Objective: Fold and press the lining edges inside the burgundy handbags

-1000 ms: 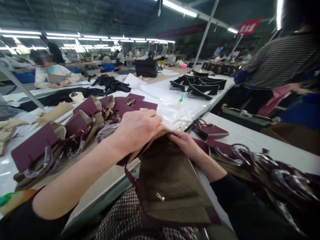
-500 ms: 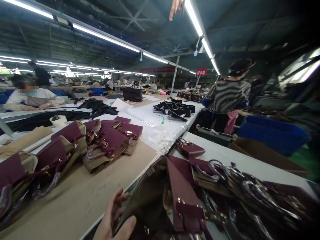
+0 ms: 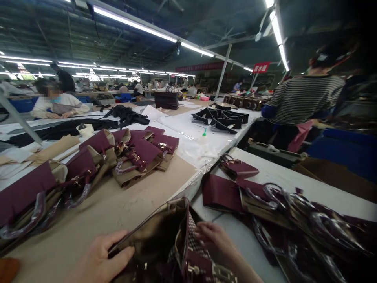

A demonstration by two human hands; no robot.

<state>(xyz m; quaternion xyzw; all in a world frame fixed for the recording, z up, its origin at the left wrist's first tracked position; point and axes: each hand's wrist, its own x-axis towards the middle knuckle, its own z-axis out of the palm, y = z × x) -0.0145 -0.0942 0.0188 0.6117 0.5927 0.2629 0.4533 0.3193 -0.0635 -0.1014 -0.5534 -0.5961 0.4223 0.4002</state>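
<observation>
A burgundy handbag point(image 3: 156, 228) stands mouth-up in front of me, its brown lining showing; a houndstooth panel point(image 3: 192, 236) and gold-coloured hardware are on its right side. My left hand point(image 3: 107, 251) is closed on its left rim, thumb inside. On the other side, my right hand point(image 3: 216, 239) has its bunched fingers against the houndstooth panel; its thumb is hidden. Right of it lies a pile of burgundy handbags point(image 3: 282, 212) with plastic-wrapped handles. More burgundy bags point(image 3: 144, 155) rest on the brown-covered table point(image 3: 153, 188) to the left.
Black pieces point(image 3: 225, 120) and a green-tipped bottle point(image 3: 204, 137) sit on the white table covering farther off. A person in a striped top point(image 3: 306, 98) stands at the right near a blue bin point(image 3: 341, 153). Another person point(image 3: 59, 104) sits at far left. A slanted pole point(image 3: 20, 118) rises there.
The handbag has come away from the right-hand pile, leftward and toward me. My left hand has closed on its rim, and my right hand has come into view at its side. The view has shifted.
</observation>
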